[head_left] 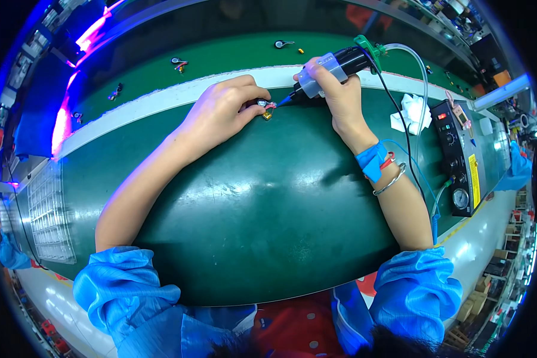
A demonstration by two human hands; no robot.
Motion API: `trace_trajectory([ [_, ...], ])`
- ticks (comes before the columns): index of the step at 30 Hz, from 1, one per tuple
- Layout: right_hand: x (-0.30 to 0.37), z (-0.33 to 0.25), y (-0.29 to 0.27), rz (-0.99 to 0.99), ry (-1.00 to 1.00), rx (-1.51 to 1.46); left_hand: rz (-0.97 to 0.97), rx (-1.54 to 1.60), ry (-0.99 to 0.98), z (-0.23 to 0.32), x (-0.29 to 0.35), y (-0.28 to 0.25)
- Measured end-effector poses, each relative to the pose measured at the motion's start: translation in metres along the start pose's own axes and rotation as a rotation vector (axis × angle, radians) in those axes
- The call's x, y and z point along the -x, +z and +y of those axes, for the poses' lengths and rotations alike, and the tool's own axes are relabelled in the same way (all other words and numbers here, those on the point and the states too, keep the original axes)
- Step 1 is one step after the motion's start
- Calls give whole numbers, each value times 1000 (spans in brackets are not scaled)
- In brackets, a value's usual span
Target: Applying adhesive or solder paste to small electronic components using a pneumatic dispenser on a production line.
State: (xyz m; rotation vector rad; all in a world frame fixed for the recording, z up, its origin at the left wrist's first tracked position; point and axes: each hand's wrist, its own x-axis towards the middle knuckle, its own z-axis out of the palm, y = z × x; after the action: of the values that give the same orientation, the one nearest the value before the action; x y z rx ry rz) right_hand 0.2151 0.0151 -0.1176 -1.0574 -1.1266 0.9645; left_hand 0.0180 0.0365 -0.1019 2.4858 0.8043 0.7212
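Observation:
Between the thumb and fingers of my left hand [221, 110] is a small electronic part [268, 106] with thin red wires and a yellow piece hanging from it. My right hand [343, 104] is wrapped round a glue dispensing syringe [323, 73] with a translucent barrel, dark ends and a green cap at its top. Its thin blue needle tip points down-left at the part; whether the two touch I cannot tell. A clear hose [425, 71] runs from the cap. A blue wrist strap [372, 160] and a twisted metal bracelet [390, 180] are on my right wrist.
Beyond a white rail [167, 98] lies a green belt [232, 58] carrying several similar small parts. Crumpled white tissue [410, 113] sits right of the syringe, near a black dispenser box [456, 158] with a gauge. Clear plastic trays [51, 209] lie on the green table [262, 209] at left.

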Motion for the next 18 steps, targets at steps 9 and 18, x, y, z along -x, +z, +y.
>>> trace_trajectory([
  [9, -1, 1, -1, 56, 1, 47, -24, 25, -30, 1, -1, -1],
  [18, -3, -5, -2, 208, -14, -82, 142, -172, -74, -55, -30, -28],
])
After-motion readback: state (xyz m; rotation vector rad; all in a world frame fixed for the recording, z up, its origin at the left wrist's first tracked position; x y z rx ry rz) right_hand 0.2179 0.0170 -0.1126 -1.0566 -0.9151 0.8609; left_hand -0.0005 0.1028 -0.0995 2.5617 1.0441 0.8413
